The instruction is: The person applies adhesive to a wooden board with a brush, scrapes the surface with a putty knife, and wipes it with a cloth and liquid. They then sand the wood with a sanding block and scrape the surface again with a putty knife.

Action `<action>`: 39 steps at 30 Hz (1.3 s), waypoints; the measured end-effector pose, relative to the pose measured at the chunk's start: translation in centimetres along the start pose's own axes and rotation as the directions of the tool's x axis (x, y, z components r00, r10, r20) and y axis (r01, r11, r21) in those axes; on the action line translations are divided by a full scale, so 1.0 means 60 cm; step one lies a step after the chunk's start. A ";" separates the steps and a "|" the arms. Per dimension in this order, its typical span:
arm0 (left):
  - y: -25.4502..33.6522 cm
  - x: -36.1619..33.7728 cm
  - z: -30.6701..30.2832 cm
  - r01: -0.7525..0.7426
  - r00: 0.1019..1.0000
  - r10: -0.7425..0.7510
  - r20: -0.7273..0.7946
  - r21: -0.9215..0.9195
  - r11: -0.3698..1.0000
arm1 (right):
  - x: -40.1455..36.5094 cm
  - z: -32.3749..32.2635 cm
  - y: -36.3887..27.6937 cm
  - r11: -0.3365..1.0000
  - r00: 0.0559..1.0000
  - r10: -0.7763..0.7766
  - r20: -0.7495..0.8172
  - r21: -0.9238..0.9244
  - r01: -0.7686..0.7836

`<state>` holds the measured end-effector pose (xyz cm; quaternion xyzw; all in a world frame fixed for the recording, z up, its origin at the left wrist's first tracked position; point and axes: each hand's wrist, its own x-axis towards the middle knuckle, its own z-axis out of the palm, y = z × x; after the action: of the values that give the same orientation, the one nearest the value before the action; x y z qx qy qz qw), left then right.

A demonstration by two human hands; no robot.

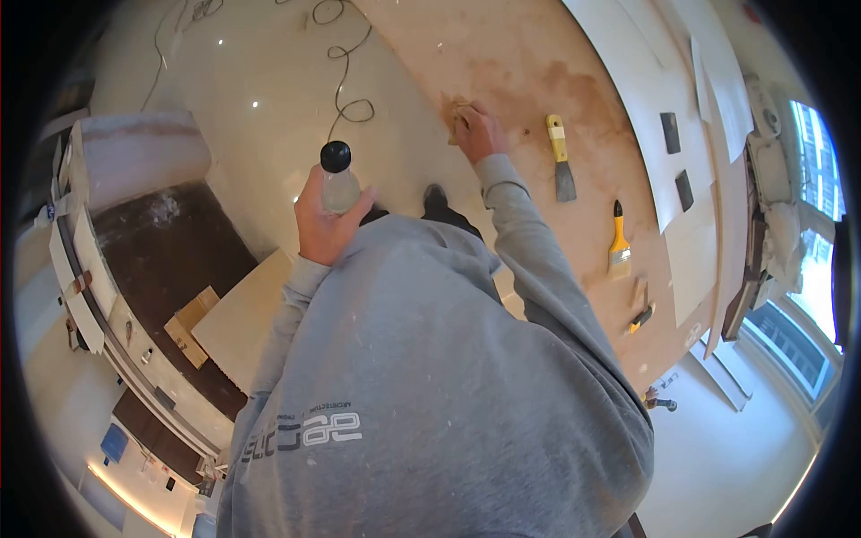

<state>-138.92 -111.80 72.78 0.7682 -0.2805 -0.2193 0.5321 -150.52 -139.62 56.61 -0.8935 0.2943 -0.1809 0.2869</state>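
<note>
A clear bottle with a black cap and pale contents stands upright in my left hand, the fingers and thumb wrapped around its lower part. At the near-left edge of a brown board worktop, my right hand is closed with its fingertips bent down to the surface. A small tan piece shows at those fingertips; its kind is not clear. Right of that hand lies a putty knife with a yellow handle. A yellow-handled paintbrush rests farther along the board.
A small black-and-yellow tool lies near the paintbrush. White sheets with dark rectangular pieces cover the board's far side. A coiled cable runs over the pale floor. Boards and cardboard stand on the left.
</note>
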 end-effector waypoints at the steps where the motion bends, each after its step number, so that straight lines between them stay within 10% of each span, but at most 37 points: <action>1: 0.005 0.000 -0.001 0.038 0.999 -0.038 0.016 -0.030 0.999 | -0.011 -0.002 0.000 0.999 1.000 -0.030 0.000 -0.035 0.030; 22: -0.029 0.021 0.005 -0.160 0.985 0.147 0.085 0.173 0.972 | -0.015 0.003 0.000 0.993 0.999 0.036 0.023 -0.111 -0.033; 33: -0.020 0.014 -0.006 0.023 0.998 -0.032 0.059 0.145 0.989 | -0.104 -0.048 0.017 0.991 0.982 0.132 -0.136 0.045 -0.127; 39: -0.041 0.017 -0.027 0.053 0.998 -0.056 0.017 0.111 0.992 | -0.080 -0.071 -0.020 0.983 0.997 0.075 -0.007 -0.168 -0.075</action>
<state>-136.64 -110.68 71.01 0.8016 -0.2765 -0.2256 0.4796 -155.78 -137.53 59.92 -0.9028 0.3421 -0.1449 0.2168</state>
